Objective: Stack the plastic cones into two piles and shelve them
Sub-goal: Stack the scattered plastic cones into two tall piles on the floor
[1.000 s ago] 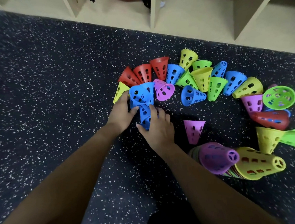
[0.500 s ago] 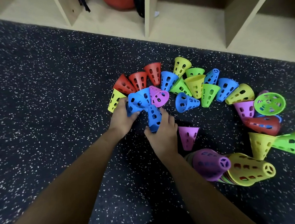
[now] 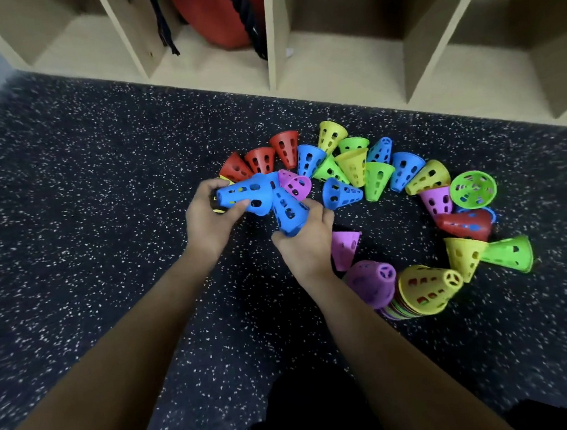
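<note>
Now hands each grip perforated blue cone [image 3: 249, 194], wide rims touching.

Both bare forearms reach forward from the bottom of the view and converge toward the middle. The left hand [image 3: 207, 221] is turned with its back toward the camera, thumb on the near side and fingers curled over the far side of a blue cone [image 3: 246, 194] that lies sideways in its grip. The right hand [image 3: 307, 243] sits just beside it, slightly nearer, fingers wrapped around the narrow end of a second blue cone [image 3: 288, 211].
</note>
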